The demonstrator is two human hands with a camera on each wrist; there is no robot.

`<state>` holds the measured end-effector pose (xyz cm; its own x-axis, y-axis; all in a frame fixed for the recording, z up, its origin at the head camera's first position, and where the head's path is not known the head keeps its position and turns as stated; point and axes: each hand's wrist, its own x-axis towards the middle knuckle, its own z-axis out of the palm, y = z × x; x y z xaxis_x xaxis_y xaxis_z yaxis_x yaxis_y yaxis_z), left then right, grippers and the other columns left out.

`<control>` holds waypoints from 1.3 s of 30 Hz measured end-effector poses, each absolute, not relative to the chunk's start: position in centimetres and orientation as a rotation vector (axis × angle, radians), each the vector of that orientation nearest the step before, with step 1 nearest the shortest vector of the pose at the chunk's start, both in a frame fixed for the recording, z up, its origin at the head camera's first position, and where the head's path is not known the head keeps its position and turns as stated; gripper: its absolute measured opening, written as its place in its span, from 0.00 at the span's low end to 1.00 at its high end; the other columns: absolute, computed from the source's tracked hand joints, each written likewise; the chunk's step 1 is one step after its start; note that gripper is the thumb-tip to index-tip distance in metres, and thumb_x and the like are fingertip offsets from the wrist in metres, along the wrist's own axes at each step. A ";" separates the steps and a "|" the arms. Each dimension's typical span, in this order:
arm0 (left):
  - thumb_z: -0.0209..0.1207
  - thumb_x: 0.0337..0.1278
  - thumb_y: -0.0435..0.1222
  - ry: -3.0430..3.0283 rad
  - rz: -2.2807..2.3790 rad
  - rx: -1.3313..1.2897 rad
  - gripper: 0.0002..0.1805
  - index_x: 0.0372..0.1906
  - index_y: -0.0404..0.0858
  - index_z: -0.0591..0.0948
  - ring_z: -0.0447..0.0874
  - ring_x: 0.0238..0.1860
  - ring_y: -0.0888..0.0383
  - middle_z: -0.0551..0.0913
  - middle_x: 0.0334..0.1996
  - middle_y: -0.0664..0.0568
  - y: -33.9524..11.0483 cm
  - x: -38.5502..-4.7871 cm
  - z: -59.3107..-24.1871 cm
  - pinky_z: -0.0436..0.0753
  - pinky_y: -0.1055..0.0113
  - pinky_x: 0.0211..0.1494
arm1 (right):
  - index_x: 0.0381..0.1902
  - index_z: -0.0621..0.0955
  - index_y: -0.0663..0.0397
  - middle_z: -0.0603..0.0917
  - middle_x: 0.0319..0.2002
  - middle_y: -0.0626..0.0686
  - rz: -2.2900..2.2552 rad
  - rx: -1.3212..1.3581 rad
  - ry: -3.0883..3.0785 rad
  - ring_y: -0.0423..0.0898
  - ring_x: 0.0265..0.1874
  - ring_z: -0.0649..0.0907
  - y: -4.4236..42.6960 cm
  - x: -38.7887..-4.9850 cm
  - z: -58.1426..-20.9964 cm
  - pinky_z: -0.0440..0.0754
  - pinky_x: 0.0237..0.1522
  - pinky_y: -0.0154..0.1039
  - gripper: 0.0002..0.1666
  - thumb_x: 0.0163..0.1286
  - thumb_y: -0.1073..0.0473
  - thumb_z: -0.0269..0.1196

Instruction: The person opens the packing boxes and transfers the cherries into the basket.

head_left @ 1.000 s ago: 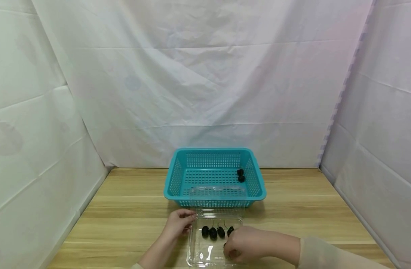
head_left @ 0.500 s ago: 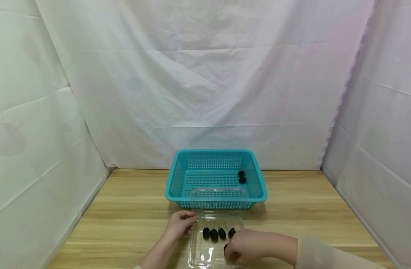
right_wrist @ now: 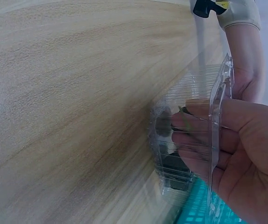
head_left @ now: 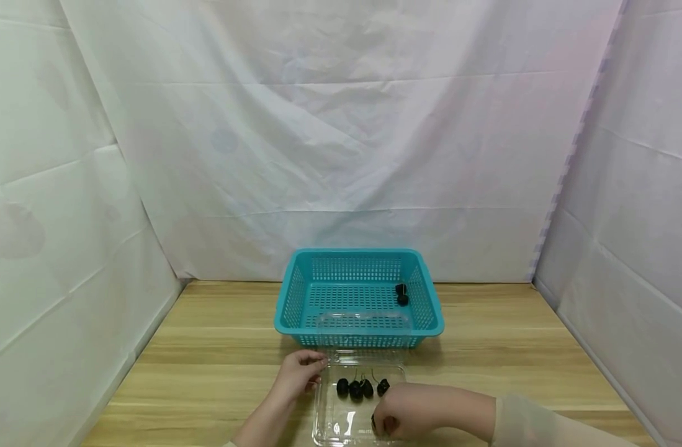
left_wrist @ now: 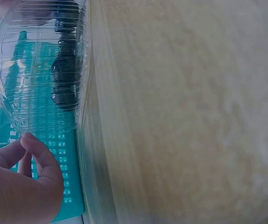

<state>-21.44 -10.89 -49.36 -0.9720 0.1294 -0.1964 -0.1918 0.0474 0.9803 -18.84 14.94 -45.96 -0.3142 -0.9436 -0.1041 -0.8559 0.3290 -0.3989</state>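
Note:
A clear plastic clamshell box (head_left: 332, 416) lies with its lid raised against the basket. Across its far part several dark cherries (head_left: 355, 390) with thin stems form a row. At the box's left far corner, my left hand (head_left: 298, 374) pinches the rim between thumb and fingers, also visible in the left wrist view (left_wrist: 31, 179). My right hand (head_left: 408, 410) reaches into the box's right side. Its fingertips hold a dark cherry (head_left: 373, 423), mostly covered by the hand. In the right wrist view, a green stem (right_wrist: 185, 117) shows by those fingers through the plastic.
Behind the box stands a turquoise perforated basket (head_left: 287, 292), with a pair of dark cherries (head_left: 402, 295) at its right side. The wooden table (head_left: 218, 347) meets white cloth walls (head_left: 341, 155) at the back and sides.
The whole view has shifted slightly. The right-hand cherries of the row have moved a little to the left within the box. My left hand keeps its place at the rim.

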 end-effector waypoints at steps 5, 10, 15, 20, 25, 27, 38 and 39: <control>0.62 0.59 0.30 2.097 2.021 -0.070 0.13 0.45 0.23 0.80 0.76 0.19 0.64 0.81 0.28 0.50 -10.9 -21.5 -49.4 0.75 0.75 0.20 | 0.32 0.85 0.46 0.80 0.28 0.33 -0.362 -1.599 2.335 0.22 0.27 0.73 14.9 -18.8 -45.7 0.70 0.30 0.14 0.08 0.59 0.66 0.68; 0.63 0.59 0.29 2.105 2.016 -0.059 0.13 0.45 0.23 0.80 0.76 0.19 0.63 0.81 0.29 0.50 -10.9 -21.6 -49.6 0.76 0.74 0.21 | 0.32 0.85 0.46 0.79 0.29 0.33 -0.376 -1.560 2.399 0.25 0.29 0.74 14.9 -18.7 -45.2 0.71 0.32 0.16 0.12 0.53 0.68 0.70; 0.63 0.58 0.28 2.119 2.012 -0.050 0.12 0.44 0.23 0.80 0.76 0.19 0.63 0.81 0.29 0.50 -11.0 -21.7 -49.6 0.78 0.74 0.21 | 0.34 0.85 0.46 0.80 0.31 0.34 -0.443 -1.518 2.427 0.27 0.33 0.76 14.9 -18.9 -45.1 0.73 0.35 0.17 0.14 0.53 0.70 0.68; 0.63 0.58 0.29 2.124 2.005 -0.053 0.12 0.44 0.23 0.81 0.76 0.19 0.63 0.81 0.29 0.50 -11.0 -21.8 -49.7 0.78 0.74 0.22 | 0.35 0.87 0.47 0.82 0.32 0.35 -0.493 -1.504 2.443 0.26 0.32 0.77 15.0 -19.4 -45.3 0.72 0.33 0.16 0.10 0.60 0.68 0.67; 0.63 0.58 0.29 2.127 2.002 -0.054 0.12 0.44 0.24 0.81 0.76 0.19 0.63 0.82 0.31 0.48 -11.0 -21.7 -49.7 0.79 0.73 0.22 | 0.35 0.87 0.48 0.83 0.31 0.35 -0.493 -1.550 2.499 0.24 0.30 0.76 15.1 -19.5 -45.3 0.71 0.32 0.15 0.09 0.60 0.68 0.67; 0.63 0.58 0.29 2.120 2.006 -0.057 0.12 0.44 0.24 0.81 0.76 0.19 0.63 0.82 0.31 0.47 -11.0 -21.7 -49.7 0.79 0.73 0.22 | 0.35 0.87 0.49 0.83 0.32 0.36 -0.514 -1.547 2.518 0.25 0.31 0.77 15.2 -19.5 -45.3 0.72 0.33 0.15 0.09 0.59 0.68 0.68; 0.63 0.59 0.29 2.102 2.026 -0.053 0.13 0.44 0.23 0.80 0.75 0.19 0.63 0.81 0.29 0.48 -10.9 -21.6 -49.6 0.78 0.74 0.22 | 0.33 0.86 0.50 0.83 0.30 0.38 -0.604 -1.511 2.581 0.27 0.31 0.78 15.5 -20.1 -45.4 0.74 0.34 0.16 0.09 0.56 0.69 0.69; 0.63 0.59 0.30 2.102 2.023 -0.056 0.13 0.44 0.23 0.80 0.76 0.19 0.63 0.81 0.30 0.48 -10.9 -21.6 -49.6 0.78 0.74 0.22 | 0.32 0.86 0.50 0.83 0.30 0.38 -0.606 -1.523 2.581 0.26 0.31 0.78 15.5 -20.1 -45.5 0.74 0.34 0.15 0.09 0.56 0.70 0.69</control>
